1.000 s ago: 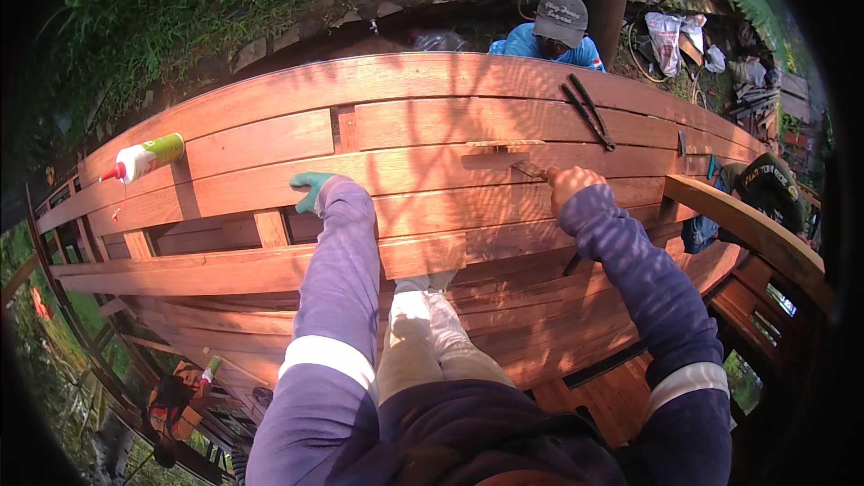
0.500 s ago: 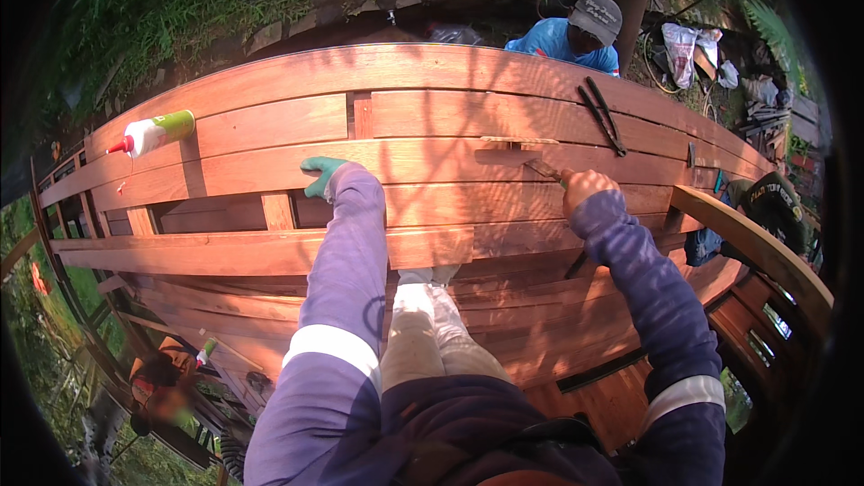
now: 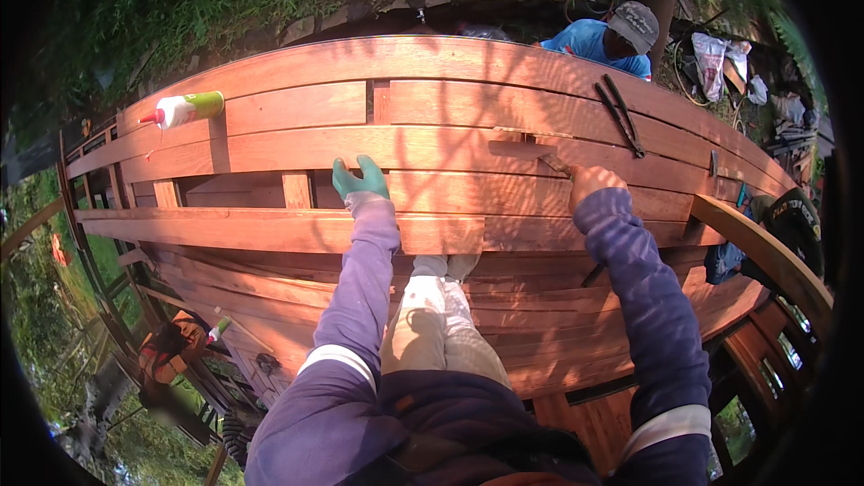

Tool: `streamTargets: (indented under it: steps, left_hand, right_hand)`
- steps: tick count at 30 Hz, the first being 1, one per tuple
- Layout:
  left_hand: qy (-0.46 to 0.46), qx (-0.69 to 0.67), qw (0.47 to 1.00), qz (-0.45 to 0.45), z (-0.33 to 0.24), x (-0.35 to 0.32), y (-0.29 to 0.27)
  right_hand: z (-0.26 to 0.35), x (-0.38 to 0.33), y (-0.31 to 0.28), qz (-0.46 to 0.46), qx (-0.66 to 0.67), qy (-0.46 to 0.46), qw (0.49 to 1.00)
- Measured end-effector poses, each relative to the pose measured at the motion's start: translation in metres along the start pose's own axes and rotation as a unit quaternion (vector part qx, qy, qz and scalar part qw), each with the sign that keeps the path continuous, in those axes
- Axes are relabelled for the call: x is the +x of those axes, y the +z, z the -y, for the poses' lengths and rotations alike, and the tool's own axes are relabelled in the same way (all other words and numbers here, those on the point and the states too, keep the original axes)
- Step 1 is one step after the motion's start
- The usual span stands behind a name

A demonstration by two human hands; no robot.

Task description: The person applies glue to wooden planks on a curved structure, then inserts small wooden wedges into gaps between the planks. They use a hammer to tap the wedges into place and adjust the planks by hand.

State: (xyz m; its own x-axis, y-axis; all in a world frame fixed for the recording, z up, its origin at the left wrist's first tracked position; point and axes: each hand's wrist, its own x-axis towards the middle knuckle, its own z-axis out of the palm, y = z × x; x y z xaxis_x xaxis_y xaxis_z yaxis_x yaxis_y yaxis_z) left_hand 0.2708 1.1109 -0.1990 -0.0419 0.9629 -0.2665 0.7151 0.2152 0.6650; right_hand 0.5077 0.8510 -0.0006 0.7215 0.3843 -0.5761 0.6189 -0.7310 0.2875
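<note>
My left hand point(image 3: 360, 182), in a green glove, is open with thumb and fingers apart, by the edge of a reddish wooden plank point(image 3: 297, 146) beside a gap between boards. My bare right hand point(image 3: 594, 184) is closed round a short brown tool point(image 3: 556, 163); its kind is too small to tell. The tool's tip points up and left toward a thin wooden piece point(image 3: 510, 134) on the planks, with a dark patch below it. Long-handled pincers point(image 3: 619, 115) lie farther right. A white and green bottle with a red nozzle point(image 3: 189, 109) lies at the left.
A co-worker in a blue shirt and cap point(image 3: 612, 43) is beyond the planks' far edge, near a gas cylinder point(image 3: 654, 0). A curved timber point(image 3: 760, 238) rises at the right. Open slots show between cross-pieces point(image 3: 297, 189) at the left. A second bottle point(image 3: 218, 330) is lower left.
My left hand has come away from the plank edge toward me, its fingers now pointing up and spread. My right hand stays at the tool. The whole view has shifted slightly.
</note>
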Motion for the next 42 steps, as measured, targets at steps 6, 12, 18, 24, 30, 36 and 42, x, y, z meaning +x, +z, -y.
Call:
streamTargets:
  steps: [6,12,18,24,30,36,42]
  left_hand:
    - [0.323,0.175,0.929,0.052,-0.077,-0.019,0.048]
    - [0.115,0.229,0.963,0.088,-0.076,0.005,0.084]
    - [-0.012,-0.025,0.970,0.242,-0.030,0.047,0.088]
    - [0.020,-0.261,0.915,0.308,-0.033,0.052,0.060]
    - [0.212,0.002,0.954,0.212,0.003,-0.004,-0.045]
    - [0.226,0.349,0.860,0.294,0.052,-0.081,-0.116]
    - [0.166,0.414,0.826,0.346,0.034,-0.083,-0.109]
  right_hand:
    - [0.002,0.005,-0.005,0.037,0.003,0.010,0.999]
    - [0.005,0.007,-0.001,0.012,-0.009,0.025,1.000]
    - [0.003,0.006,0.006,-0.074,-0.047,0.003,0.996]
    - [0.004,0.008,-0.003,0.042,-0.023,0.029,0.998]
    - [0.008,0.009,-0.015,0.020,-0.031,0.015,0.999]
    - [0.006,0.004,-0.008,0.027,0.012,0.032,0.999]
    - [0.004,-0.002,-0.007,0.026,-0.019,0.018,0.999]
